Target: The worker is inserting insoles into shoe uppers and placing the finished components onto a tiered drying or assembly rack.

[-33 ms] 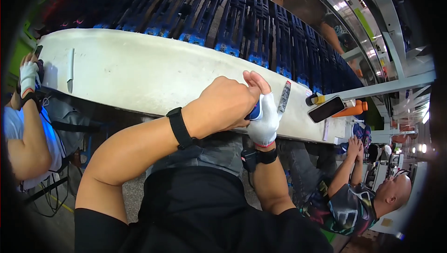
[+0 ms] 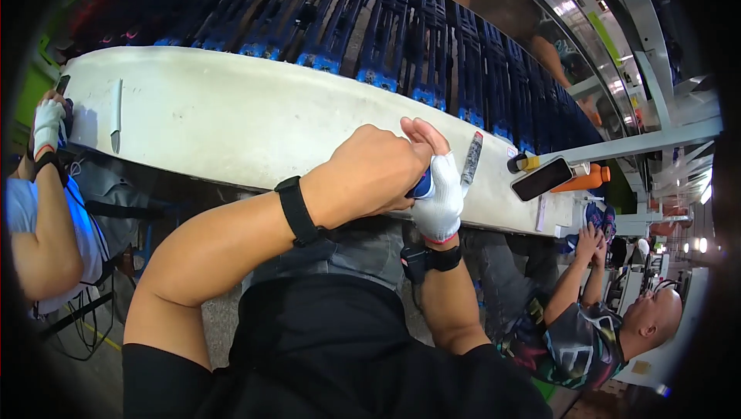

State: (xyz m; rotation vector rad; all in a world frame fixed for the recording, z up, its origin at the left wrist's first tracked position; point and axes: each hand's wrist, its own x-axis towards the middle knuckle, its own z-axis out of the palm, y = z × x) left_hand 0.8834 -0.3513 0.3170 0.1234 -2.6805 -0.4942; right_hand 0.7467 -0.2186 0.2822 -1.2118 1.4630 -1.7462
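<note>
My bare left hand (image 2: 369, 170), with a black strap at its wrist, is closed and bent inward over a small dark blue thing (image 2: 422, 186) with a pale edge. From the other side my right hand (image 2: 440, 195), in a white glove that leaves the fingertips bare, holds the same thing. Its bare fingers reach up past my left knuckles. Most of the blue thing is hidden between the hands, so its kind does not show. Just right of the glove, a knife (image 2: 472, 158) with a grey-wrapped handle and red end lies on the pale worktop (image 2: 255, 118).
Blue slatted racks (image 2: 378, 41) run along the far edge. A white-handled knife (image 2: 116, 114) lies at the left. To the right are a phone (image 2: 543, 180), an orange bottle (image 2: 590, 178) and a metal beam (image 2: 641, 141). Co-workers sit on both sides, the right one handling dark shoes (image 2: 600, 218).
</note>
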